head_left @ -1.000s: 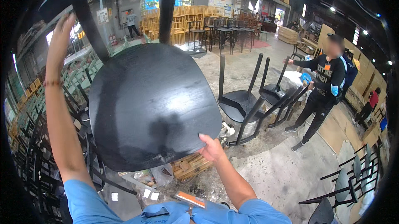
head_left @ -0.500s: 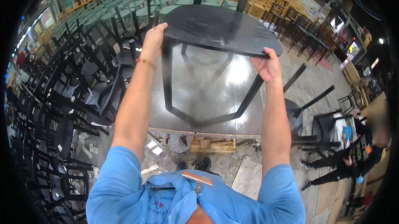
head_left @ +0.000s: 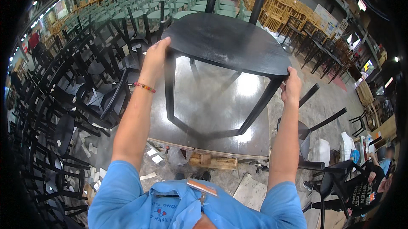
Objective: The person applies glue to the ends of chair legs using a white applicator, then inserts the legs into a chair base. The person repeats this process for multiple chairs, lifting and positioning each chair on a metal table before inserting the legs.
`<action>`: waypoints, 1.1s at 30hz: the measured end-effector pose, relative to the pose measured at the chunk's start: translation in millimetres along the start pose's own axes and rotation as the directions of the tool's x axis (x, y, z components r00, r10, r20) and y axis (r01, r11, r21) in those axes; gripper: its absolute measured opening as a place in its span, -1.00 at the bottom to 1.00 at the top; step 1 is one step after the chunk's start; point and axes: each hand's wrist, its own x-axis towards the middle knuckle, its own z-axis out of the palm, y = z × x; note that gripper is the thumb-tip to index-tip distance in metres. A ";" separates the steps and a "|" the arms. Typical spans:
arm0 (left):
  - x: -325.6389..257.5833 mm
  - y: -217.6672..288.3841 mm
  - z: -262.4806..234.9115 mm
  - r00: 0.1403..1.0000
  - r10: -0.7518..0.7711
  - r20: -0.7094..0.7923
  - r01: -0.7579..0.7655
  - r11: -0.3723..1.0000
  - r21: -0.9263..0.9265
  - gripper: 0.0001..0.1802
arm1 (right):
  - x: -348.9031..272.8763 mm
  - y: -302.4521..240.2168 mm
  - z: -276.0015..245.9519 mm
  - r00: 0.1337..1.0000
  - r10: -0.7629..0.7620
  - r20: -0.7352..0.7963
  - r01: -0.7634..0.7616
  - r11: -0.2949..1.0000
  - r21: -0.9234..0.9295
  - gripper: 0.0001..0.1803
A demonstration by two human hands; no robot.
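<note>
A black wooden chair [head_left: 225, 42] stands upright in front of me, with its front legs on a shiny dark tabletop [head_left: 212, 101]. Its backrest rises on the far side, and part of it is cut off by the top of the picture. My left hand [head_left: 156, 57] grips the left edge of the seat near the front leg, fingers curled underneath and mostly hidden. On the opposite edge, by the right front corner, my right hand [head_left: 291, 86] is closed around the seat rim.
Black chairs [head_left: 66, 131] are stacked densely on the left. Green chairs [head_left: 148, 5] fill the back, with pale wooden ones [head_left: 276, 5] beyond. At the lower right, a co-worker [head_left: 361, 186] is near another black chair [head_left: 327, 182]. Scraps lie on the floor around the table.
The seat now appears lower and a little farther right, with more of the backrest showing. My right hand has moved outward along the rim. A black chair now shows before the co-worker.
</note>
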 end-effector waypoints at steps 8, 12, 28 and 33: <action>14.5 -5.8 -3.6 0.999 0.029 -0.025 -0.029 1.000 -0.006 -0.56 | -7.0 -8.0 4.7 1.000 0.002 -0.025 -0.002 1.000 -0.013 -0.71; 22.1 -21.9 -12.8 0.997 0.046 -0.059 -0.039 0.992 0.121 -0.54 | -17.2 13.7 -7.7 0.955 -0.289 0.071 0.288 0.838 -0.464 -0.56; -120.8 -119.9 35.5 0.873 0.481 -0.085 -0.257 0.601 0.757 -0.53 | -521.7 300.0 -440.9 0.730 0.646 -0.222 -0.504 0.291 -0.813 -0.61; -337.7 -282.6 218.0 0.853 -0.086 0.514 -0.324 0.685 0.652 -0.68 | -668.9 255.0 -589.8 0.111 0.768 -0.631 -0.985 -0.001 -0.175 -0.76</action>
